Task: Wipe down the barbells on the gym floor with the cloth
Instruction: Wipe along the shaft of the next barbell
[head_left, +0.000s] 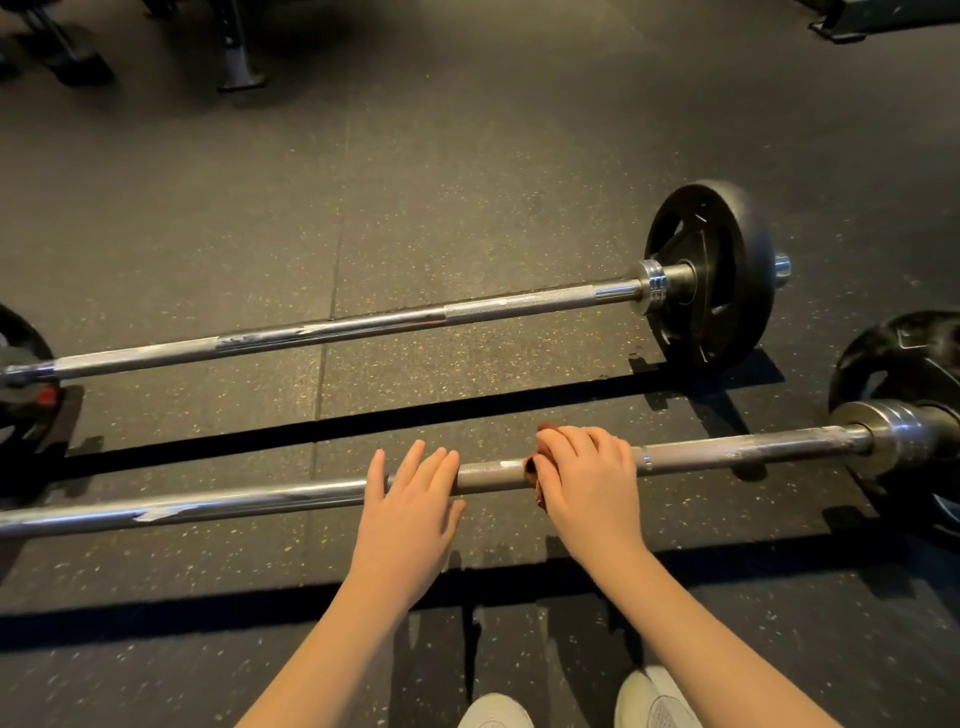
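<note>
The wiping is in hand on the near bar (737, 451), which lies across the lower half of the frame on the floor (467, 171). The right grip (587, 478) sits on the shaft just right of centre, fingers curled over the top and closed round the cloth (540, 498). The cloth is a reddish-brown rag bunched between palm and steel, and only its edges show, past the fingertips and below the thumb side. The left grip (410, 499) lies near it on the left, fingers straight and spread across the shaft, holding nothing. It seems to steady the bar against rolling. A short bare knurled stretch lies between the two.

The far bar (363, 325) runs roughly parallel through the middle of the frame, well apart from both grips, with a black plate (711, 270) at its right end. Whether it has been wiped cannot be told from here.

Pale streaks show on the near bar at lower left and toward the collar (893, 431) at right, so most of its length probably needs a pass. The next move calls for the right grip to stay tight round the cloth and slide it along the shaft, twisting so the underside is rubbed too. The knurling will likely drag on the fabric, so steady pressure matters. A pass leftward needs the left grip lifted clear first; a pass rightward runs free up to the collar
</note>
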